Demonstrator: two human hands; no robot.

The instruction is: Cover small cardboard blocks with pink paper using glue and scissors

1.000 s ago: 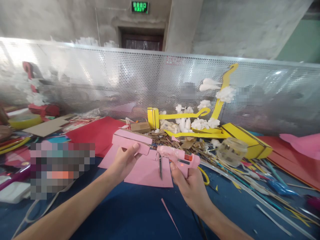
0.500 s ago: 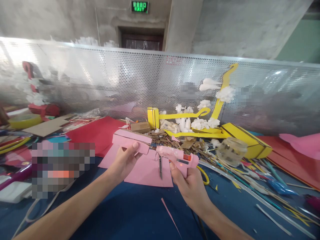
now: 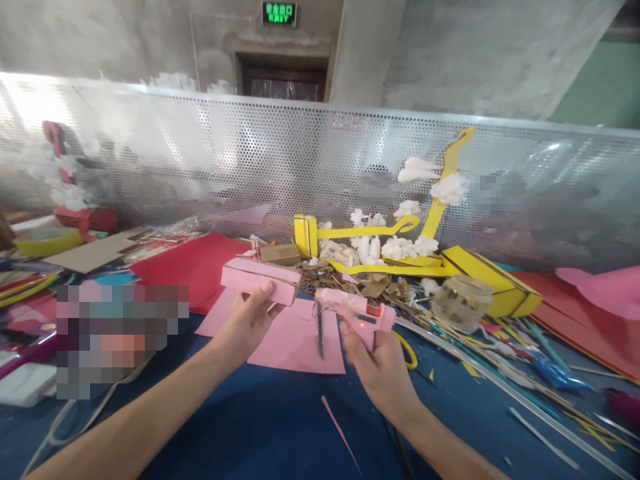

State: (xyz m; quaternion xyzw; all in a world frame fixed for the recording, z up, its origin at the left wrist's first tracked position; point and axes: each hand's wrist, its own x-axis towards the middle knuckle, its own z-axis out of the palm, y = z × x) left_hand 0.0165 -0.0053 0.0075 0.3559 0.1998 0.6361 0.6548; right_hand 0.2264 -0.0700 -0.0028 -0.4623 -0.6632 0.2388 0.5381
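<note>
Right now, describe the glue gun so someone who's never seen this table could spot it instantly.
Start at the perforated metal panel, then look down to the blue tabletop. There, the right hand grips a pink glue gun, pointed toward the pink box in the left hand. Unlike that box and the pink sheet below, it shows a red-orange patch and a small glowing light.

- I see my left forearm [image 3: 155,410] slant in from the lower left, bare, rising toward the middle
- My left hand [image 3: 250,320] is closed in a pinch, its thumb [image 3: 264,291] uppermost and pointing right
- My right forearm [image 3: 445,437] enters from the lower right, also bare
- My right hand [image 3: 383,363] sits slightly lower, fingers curled in a grip, thumb tip upward
- I have the two hands apart
</note>
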